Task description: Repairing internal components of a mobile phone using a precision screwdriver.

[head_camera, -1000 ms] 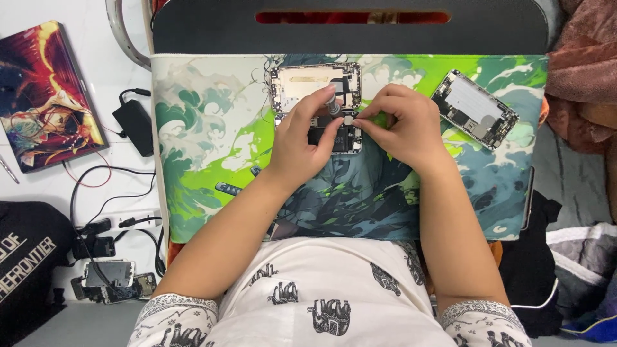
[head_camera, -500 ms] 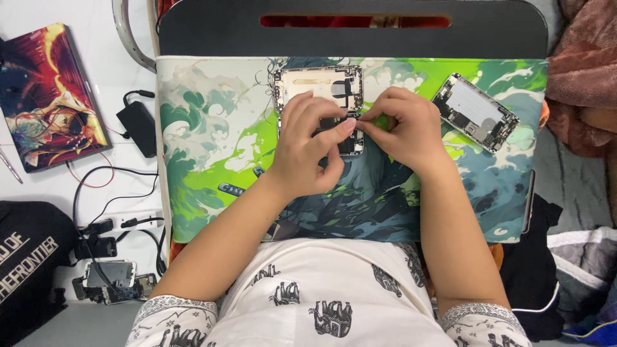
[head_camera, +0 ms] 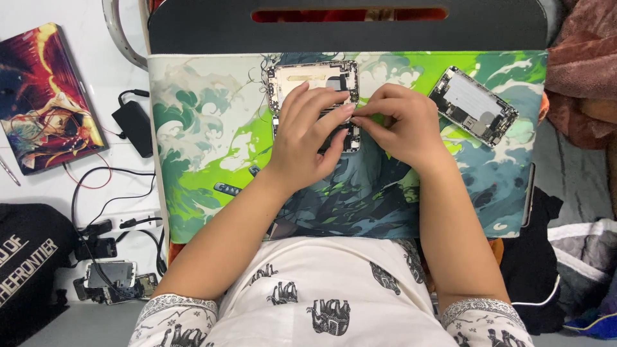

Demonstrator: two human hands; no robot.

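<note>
Green, teal and white swirls cover the desk mat [head_camera: 193, 128] that fills the middle of the frame, and on it, near top centre, lies the opened phone housing [head_camera: 313, 80] we are working on. Our left hand [head_camera: 312, 132] lies flat over its lower half, fingers spread and pressing on it. Our right hand [head_camera: 398, 122] comes in from the right, and its thumb and forefinger are pinched together right at the left fingertips (whatever sits between them is too small to tell). The two hands touch just above the housing's lower edge.

Toward the upper right of the mat a second opened phone [head_camera: 472, 106] lies tilted, well apart from the hands. At the upper left of the frame we see an illustrated book [head_camera: 45, 96], with a black charger [head_camera: 135, 125] beside it and black cables [head_camera: 109, 193] below.
</note>
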